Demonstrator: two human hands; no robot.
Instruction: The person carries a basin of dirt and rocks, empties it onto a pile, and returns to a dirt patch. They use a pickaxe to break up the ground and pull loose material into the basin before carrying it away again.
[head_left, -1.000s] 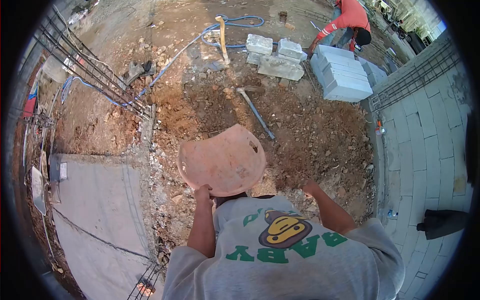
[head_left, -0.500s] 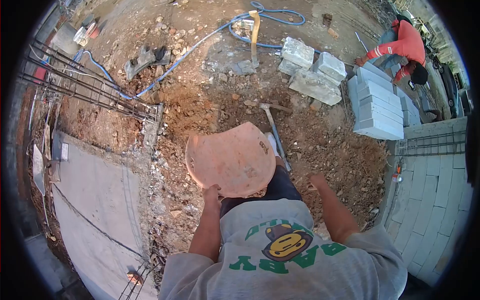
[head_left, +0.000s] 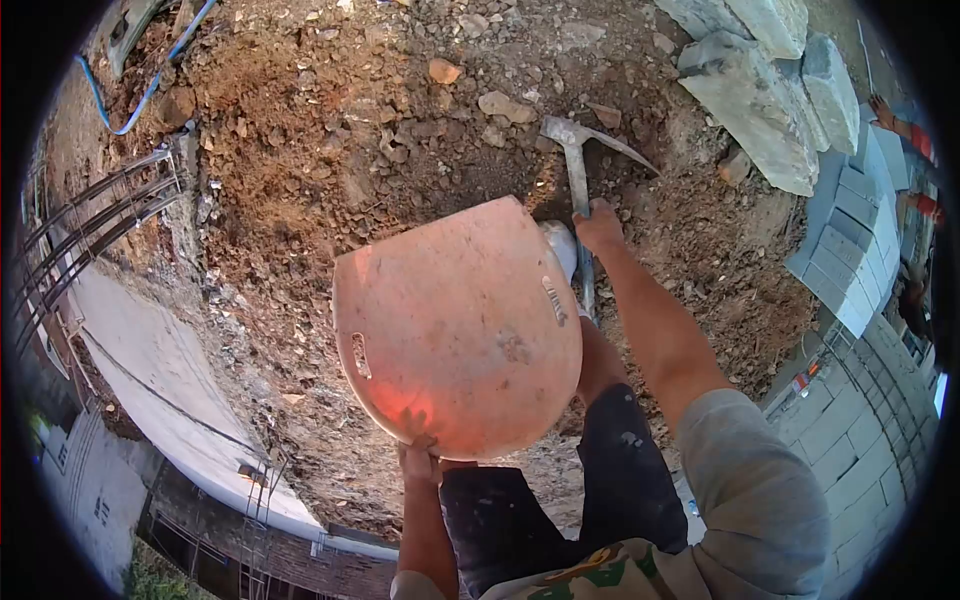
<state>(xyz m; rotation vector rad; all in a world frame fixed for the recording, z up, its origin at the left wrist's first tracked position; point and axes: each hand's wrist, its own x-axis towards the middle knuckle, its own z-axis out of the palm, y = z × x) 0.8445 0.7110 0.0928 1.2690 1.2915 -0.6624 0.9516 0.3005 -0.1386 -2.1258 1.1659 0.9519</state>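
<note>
My left hand [head_left: 420, 462] is closed on the near rim of an orange plastic scoop pan [head_left: 455, 330], its fingers partly hidden behind it. The pan hangs in front of my legs and has a slot handle on each side. My right hand [head_left: 600, 226] is closed around the handle of a pickaxe [head_left: 579, 175], below its head. The pickaxe head rests on loose, stony soil, with one point toward the right. Part of the handle runs down beside my foot [head_left: 562, 248].
Rough stone blocks [head_left: 755, 100] lie at the upper right, beside stacked grey blocks [head_left: 850, 240]. Another person's hand [head_left: 882, 112] is near them. Steel rebar [head_left: 110, 225] juts out at left above a concrete slab [head_left: 160, 350]. A block wall [head_left: 850, 440] stands at right.
I have bent forward and the view has tilted down. My right hand has reached down and taken hold of the pickaxe handle. The pan stays in my left hand.
</note>
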